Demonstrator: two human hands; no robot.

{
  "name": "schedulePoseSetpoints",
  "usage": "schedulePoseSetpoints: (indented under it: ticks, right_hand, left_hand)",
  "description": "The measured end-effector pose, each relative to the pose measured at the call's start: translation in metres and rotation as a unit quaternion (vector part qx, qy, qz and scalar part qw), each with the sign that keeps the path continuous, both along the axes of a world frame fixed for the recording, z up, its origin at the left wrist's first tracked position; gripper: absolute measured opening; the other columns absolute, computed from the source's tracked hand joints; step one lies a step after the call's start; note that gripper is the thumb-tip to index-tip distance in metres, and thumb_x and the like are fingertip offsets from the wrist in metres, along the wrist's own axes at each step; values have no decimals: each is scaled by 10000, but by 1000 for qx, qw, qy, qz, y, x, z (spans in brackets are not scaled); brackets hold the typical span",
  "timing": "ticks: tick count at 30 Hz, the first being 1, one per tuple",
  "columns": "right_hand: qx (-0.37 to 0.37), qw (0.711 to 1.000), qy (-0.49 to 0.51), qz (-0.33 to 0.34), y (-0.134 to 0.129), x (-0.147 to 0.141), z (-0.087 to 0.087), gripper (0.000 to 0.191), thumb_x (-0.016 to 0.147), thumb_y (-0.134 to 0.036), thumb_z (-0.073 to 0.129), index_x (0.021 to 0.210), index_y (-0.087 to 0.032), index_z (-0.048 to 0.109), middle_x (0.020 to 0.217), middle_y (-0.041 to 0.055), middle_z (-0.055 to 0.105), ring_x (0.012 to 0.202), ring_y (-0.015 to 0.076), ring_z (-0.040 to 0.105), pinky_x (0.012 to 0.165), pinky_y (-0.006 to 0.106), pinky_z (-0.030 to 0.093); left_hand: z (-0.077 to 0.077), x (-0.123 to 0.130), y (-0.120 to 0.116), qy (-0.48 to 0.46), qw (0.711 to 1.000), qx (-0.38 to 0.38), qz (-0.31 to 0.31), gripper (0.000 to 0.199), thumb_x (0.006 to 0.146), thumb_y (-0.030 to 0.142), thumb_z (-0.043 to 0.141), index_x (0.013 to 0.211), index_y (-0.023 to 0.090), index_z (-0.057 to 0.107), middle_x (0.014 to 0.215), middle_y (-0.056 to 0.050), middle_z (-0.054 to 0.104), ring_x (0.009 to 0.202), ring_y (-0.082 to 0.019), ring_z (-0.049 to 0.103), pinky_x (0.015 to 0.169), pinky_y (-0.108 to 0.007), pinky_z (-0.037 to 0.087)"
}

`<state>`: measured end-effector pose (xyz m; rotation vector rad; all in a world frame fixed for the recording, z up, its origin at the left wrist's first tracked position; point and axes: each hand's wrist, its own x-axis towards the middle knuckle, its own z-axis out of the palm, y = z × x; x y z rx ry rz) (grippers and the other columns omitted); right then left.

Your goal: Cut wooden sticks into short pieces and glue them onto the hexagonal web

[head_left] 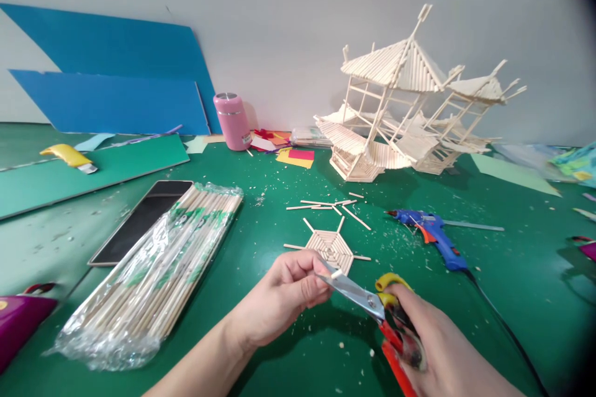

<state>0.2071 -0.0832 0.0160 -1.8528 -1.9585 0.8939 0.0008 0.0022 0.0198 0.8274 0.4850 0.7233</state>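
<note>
My left hand (288, 288) pinches a short wooden stick (336, 273), only its pale tip showing past the fingers. Scissors (356, 294) with yellow and red handles are in my right hand (433, 341), and their blades reach the stick's tip at my left fingertips. Just beyond my hands lies an octagon-like web of sticks (329, 247), with longer sticks jutting out from it; its near edge is partly covered by my left hand and the blades. Several loose thin sticks (333, 205) are scattered past it.
A blue glue gun (433, 229) with a cord lies at right. Behind it stands a stick-built pavilion model (395, 105). On the left are a bagged bundle of sticks (162, 267), a phone (139, 223), and a yellow cutter (69, 155). A pink bottle (231, 122) stands by the wall.
</note>
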Motion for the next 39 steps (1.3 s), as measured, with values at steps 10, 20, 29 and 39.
schedulePoseSetpoints:
  ticks: [10,20,29,39]
  right_hand:
    - [30,996,-74,26,10,4,2,378,590,-150,497,963,-180,440,700,29,600,612,187,581,524,270,470]
    - [43,998,-23,31,28,-5,19,272,665,-177,517,930,-182,458,748,19,556,639,154,524,575,265,419]
    - [-18,999,-12,47,25,-1,12,155,680,-195,523,770,-210,398,660,-15,514,541,118,435,482,228,323]
    - [-18,999,20,34,24,-2,15,192,665,-187,534,821,-203,423,806,33,541,701,161,482,622,265,379]
  left_hand:
    - [-8,2,1,-2,999,-27,28,160,672,293,704,681,147,640,559,17,479,513,-59,371,508,-194,240]
    - [-3,-3,11,10,999,-7,49,161,693,289,682,667,138,631,477,53,375,471,-54,271,497,-200,215]
    - [-7,-2,10,-7,999,-19,28,172,723,298,655,686,134,620,466,61,372,460,-47,280,511,-199,229]
    - [-6,-5,8,-15,1000,-18,5,186,732,320,644,708,136,660,439,63,356,446,-43,260,546,-215,280]
